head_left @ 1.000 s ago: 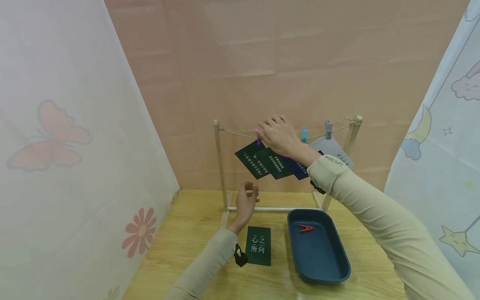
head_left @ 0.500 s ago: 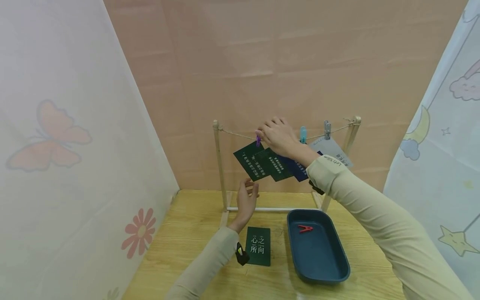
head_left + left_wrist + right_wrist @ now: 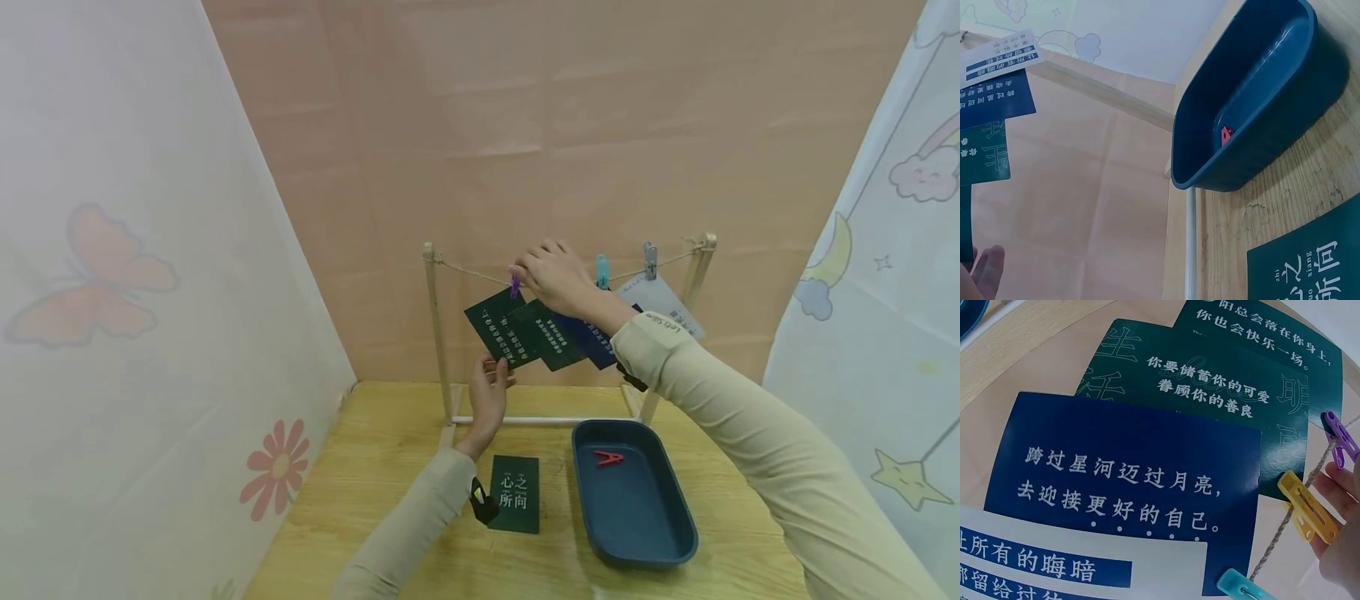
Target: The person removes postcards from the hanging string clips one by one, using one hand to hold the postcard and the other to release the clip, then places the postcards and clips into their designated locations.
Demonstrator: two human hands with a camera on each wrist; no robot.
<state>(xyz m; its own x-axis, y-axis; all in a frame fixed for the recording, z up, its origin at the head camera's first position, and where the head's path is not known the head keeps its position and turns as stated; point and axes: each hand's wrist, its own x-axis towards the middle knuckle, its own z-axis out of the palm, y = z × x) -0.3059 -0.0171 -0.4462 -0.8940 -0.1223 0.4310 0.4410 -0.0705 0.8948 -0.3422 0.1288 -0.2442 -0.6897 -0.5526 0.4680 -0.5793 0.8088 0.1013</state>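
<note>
My right hand is raised at the string, fingertips at the purple clothespin and pinching it. That clothespin holds the leftmost dark green card, which hangs tilted. My left hand is below it, with fairly straight fingers and the thumb at the card's lower corner; the left wrist view shows its fingertips beside the card edge. Beside it hang a second green card and a navy card, overlapping. A yellow clothespin sits just in front of my right fingers in the right wrist view.
A wooden rack carries the string. A blue clothespin and a grey one clip on it, with a white card. On the table, a dark blue tray holds a red clothespin; a green card lies left.
My left hand has risen slightly to the lower corner of the leftmost green card. My right hand stays at the purple clothespin, and the view has shifted a little.
</note>
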